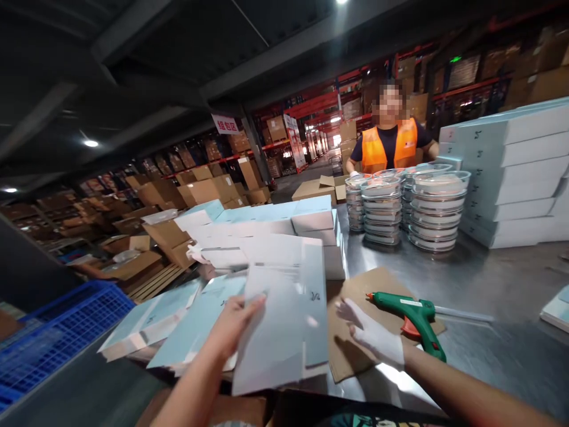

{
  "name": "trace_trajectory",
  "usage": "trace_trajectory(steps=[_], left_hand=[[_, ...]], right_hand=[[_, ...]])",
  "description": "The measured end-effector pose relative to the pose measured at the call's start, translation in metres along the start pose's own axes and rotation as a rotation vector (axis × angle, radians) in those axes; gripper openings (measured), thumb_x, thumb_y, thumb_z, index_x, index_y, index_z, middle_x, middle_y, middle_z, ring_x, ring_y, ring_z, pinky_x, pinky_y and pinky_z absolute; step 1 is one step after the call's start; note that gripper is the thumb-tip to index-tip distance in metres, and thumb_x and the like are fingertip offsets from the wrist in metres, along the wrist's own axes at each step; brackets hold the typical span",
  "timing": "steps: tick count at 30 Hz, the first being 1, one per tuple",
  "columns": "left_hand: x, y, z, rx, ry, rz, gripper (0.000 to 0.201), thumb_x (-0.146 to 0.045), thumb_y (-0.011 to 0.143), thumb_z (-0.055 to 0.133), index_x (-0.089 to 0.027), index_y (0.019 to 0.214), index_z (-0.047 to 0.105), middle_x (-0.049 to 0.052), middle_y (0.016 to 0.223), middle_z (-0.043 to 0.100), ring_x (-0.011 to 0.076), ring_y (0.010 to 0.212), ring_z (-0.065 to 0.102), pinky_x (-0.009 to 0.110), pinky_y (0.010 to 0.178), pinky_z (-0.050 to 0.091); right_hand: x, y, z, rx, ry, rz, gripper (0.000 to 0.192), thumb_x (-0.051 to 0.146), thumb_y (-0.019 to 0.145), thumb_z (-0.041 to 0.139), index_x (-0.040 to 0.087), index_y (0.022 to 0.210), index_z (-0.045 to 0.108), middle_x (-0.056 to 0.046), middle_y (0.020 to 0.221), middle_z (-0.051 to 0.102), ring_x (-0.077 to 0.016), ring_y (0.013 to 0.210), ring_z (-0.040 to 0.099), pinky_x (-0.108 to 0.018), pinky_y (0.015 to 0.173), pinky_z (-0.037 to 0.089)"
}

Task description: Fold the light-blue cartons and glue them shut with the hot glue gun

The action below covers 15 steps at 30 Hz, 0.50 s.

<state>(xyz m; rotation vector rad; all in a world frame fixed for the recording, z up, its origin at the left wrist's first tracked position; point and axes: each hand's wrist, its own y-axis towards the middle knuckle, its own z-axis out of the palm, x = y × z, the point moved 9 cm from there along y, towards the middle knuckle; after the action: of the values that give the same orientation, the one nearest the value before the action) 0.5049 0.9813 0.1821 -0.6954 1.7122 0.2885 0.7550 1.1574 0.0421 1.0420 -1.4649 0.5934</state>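
My bare left hand (233, 323) grips a flat, unfolded light-blue and white carton blank (280, 314) and lifts it off a spread pile of similar blanks (155, 323). My right hand (371, 332), in a white glove, hovers with its fingers apart over a brown cardboard sheet (355, 290) just right of the blank. A green hot-glue gun (411, 317) with a red trigger lies on that cardboard, right beside my right hand.
Assembled light-blue boxes (311, 222) are stacked at the middle of the steel table (498, 284), with taller stacks of them (511, 172) at the right. Clear lidded bowls (433, 210) stand in stacks. A person in an orange vest (389, 148) stands opposite. A blue crate (57, 329) sits at the left.
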Motion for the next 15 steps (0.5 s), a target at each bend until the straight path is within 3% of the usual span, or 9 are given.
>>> trace_trajectory(steps=[3, 5, 6, 7, 9, 11, 13, 15], left_hand=[[0.014, -0.02, 0.103, 0.427, -0.146, 0.081, 0.075, -0.085, 0.06, 0.082, -0.024, 0.103, 0.082, 0.014, 0.09, 0.083, 0.0393, 0.088, 0.08, 0.052, 0.081, 0.064], [0.02, -0.026, 0.148, 0.63, -0.174, 0.126, 0.095, -0.097, 0.059, 0.071, -0.023, 0.116, 0.08, 0.017, 0.099, 0.083, 0.0438, 0.1, 0.08, 0.057, 0.088, 0.063], [0.02, -0.023, 0.162, 0.648, -0.171, 0.183, 0.103, -0.101, 0.059, 0.066, -0.022, 0.122, 0.078, 0.019, 0.104, 0.082, 0.045, 0.105, 0.079, 0.059, 0.092, 0.063], [0.016, -0.018, 0.171, 0.611, -0.154, 0.271, 0.109, -0.103, 0.06, 0.064, -0.021, 0.131, 0.074, 0.02, 0.113, 0.081, 0.0455, 0.112, 0.077, 0.059, 0.096, 0.062], [0.004, -0.005, 0.179, 0.4, -0.109, 0.497, 0.119, -0.101, 0.062, 0.068, -0.023, 0.151, 0.059, 0.021, 0.133, 0.074, 0.0453, 0.126, 0.071, 0.059, 0.104, 0.059], [-0.002, 0.003, 0.184, 0.142, -0.085, 0.645, 0.132, -0.094, 0.061, 0.079, -0.024, 0.164, 0.037, 0.022, 0.144, 0.066, 0.0446, 0.135, 0.064, 0.059, 0.11, 0.056], [0.006, 0.01, 0.191, -0.021, -0.095, 0.649, 0.147, -0.084, 0.06, 0.09, -0.023, 0.171, 0.016, 0.021, 0.141, 0.065, 0.0423, 0.133, 0.065, 0.058, 0.113, 0.053], [0.017, 0.014, 0.203, -0.011, -0.097, 0.61, 0.164, -0.076, 0.056, 0.097, -0.021, 0.173, -0.003, 0.019, 0.138, 0.064, 0.0387, 0.123, 0.069, 0.058, 0.113, 0.053]], right_hand=[[0.045, -0.002, -0.023, -0.163, 0.285, -0.076, 0.125, 0.097, 0.084, 0.06, 0.027, 0.178, 0.015, -0.02, 0.179, 0.031, -0.0381, 0.167, 0.029, -0.063, 0.135, 0.025], [0.063, -0.014, -0.043, -0.283, 0.302, -0.056, 0.13, 0.097, 0.082, 0.063, 0.027, 0.178, 0.01, -0.018, 0.183, 0.022, -0.0354, 0.171, 0.017, -0.059, 0.138, 0.011], [0.068, -0.022, -0.052, -0.337, 0.286, -0.044, 0.135, 0.098, 0.079, 0.065, 0.026, 0.178, 0.008, -0.017, 0.184, 0.017, -0.0348, 0.172, 0.012, -0.057, 0.139, 0.006], [0.073, -0.031, -0.059, -0.372, 0.268, -0.039, 0.141, 0.099, 0.075, 0.067, 0.024, 0.178, 0.007, -0.017, 0.185, 0.012, -0.0351, 0.172, 0.009, -0.056, 0.139, 0.004], [0.079, -0.045, -0.063, -0.355, 0.239, -0.045, 0.143, 0.099, 0.073, 0.07, 0.02, 0.178, 0.014, -0.019, 0.184, 0.011, -0.038, 0.172, 0.009, -0.058, 0.139, 0.008], [0.085, -0.053, -0.058, -0.259, 0.241, -0.057, 0.133, 0.097, 0.073, 0.072, 0.018, 0.173, 0.031, -0.022, 0.178, 0.031, -0.0432, 0.166, 0.028, -0.062, 0.135, 0.026], [0.091, -0.058, -0.062, -0.25, 0.229, -0.064, 0.118, 0.092, 0.076, 0.075, 0.019, 0.164, 0.048, -0.023, 0.159, 0.059, -0.0449, 0.147, 0.056, -0.063, 0.123, 0.047], [0.099, -0.065, -0.082, -0.405, 0.186, -0.097, 0.106, 0.086, 0.079, 0.077, 0.02, 0.159, 0.054, -0.02, 0.143, 0.072, -0.0411, 0.129, 0.07, -0.06, 0.113, 0.057]])
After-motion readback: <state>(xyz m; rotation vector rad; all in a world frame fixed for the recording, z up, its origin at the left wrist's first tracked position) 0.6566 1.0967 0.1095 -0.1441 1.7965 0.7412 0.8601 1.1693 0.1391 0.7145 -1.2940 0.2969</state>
